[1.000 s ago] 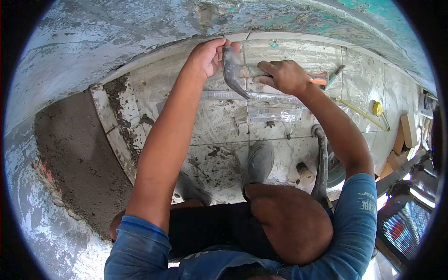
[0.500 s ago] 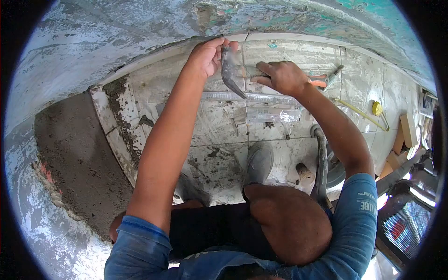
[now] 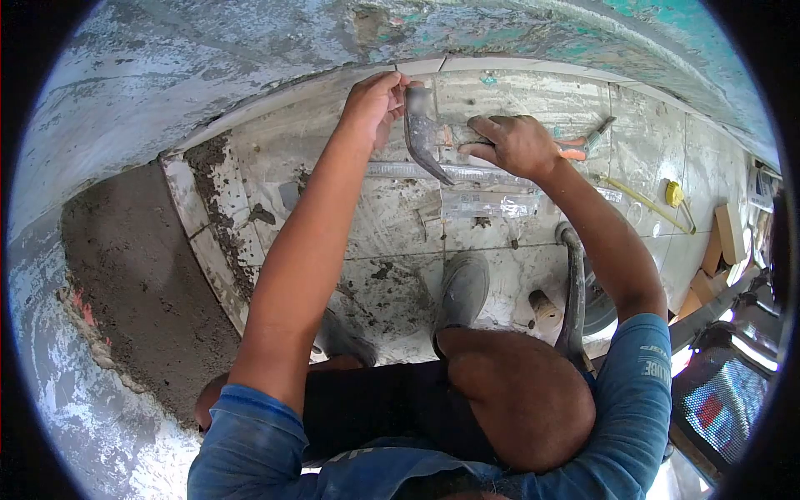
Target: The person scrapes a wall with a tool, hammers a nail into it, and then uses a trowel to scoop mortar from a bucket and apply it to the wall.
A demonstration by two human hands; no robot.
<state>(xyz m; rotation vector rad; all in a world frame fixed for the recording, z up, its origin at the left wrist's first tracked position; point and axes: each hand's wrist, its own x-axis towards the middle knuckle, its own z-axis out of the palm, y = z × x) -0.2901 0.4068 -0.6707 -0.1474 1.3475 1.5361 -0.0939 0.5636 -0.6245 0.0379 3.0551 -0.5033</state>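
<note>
My right hand (image 3: pixel 515 148) is wrapped round the handle of a claw hammer, over the tiled floor. The worn dark hammer head (image 3: pixel 422 137) is to the left of that hand, its curved claw toward me and its striking end toward the wall. Beside the striking end, my left hand (image 3: pixel 375 104) is raised near the foot of the wall with its fingers curled together. Whatever the left fingertips hold, if anything, is hidden by the hammer head and too small to name. An orange-handled tool (image 3: pixel 575 150) lies just past my right hand.
A clear plastic strip (image 3: pixel 487 205) lies on the tiles (image 3: pixel 392 225). Rightward are a yellow tape measure (image 3: pixel 673 194), cardboard pieces (image 3: pixel 729 235) and a curved metal bar (image 3: pixel 573 292). Wet mortar (image 3: pixel 142 283) fills the left side. The rough wall (image 3: pixel 275 50) runs along the front.
The hammer head and my right hand have shifted slightly right and toward me. My left hand has moved a little, staying by the wall with its fingers curled.
</note>
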